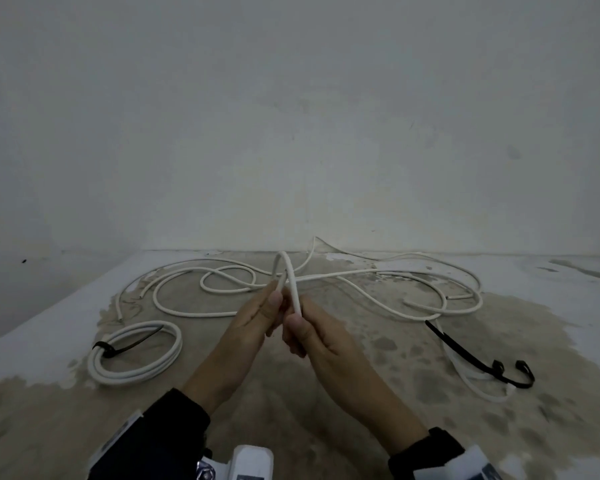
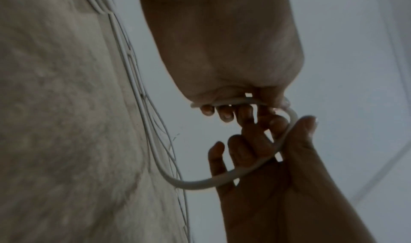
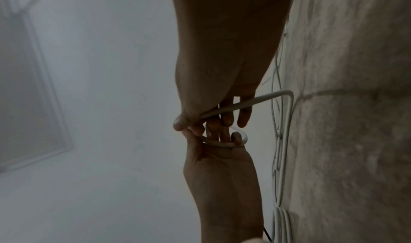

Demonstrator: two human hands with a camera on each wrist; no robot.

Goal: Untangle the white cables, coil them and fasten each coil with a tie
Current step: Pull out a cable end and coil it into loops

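A small loop of white cable (image 1: pixel 284 271) stands above the desk (image 1: pixel 326 393), gripped by both hands: left hand (image 1: pixel 253 323) fingers and right hand (image 1: pixel 312 334) fingers curl round it. A tied coil (image 1: pixel 136 351) lies left; black ties (image 1: pixel 478 358) lie right.

Stained floor (image 1: pixel 361 393), pale wall (image 1: pixel 291 116)

Head view looking forward and down over the table (image 1: pixel 551 306) toward the wall, both wrist views close beneath the joined hands, sharing the held white cable (image 2: pixel 224 176).
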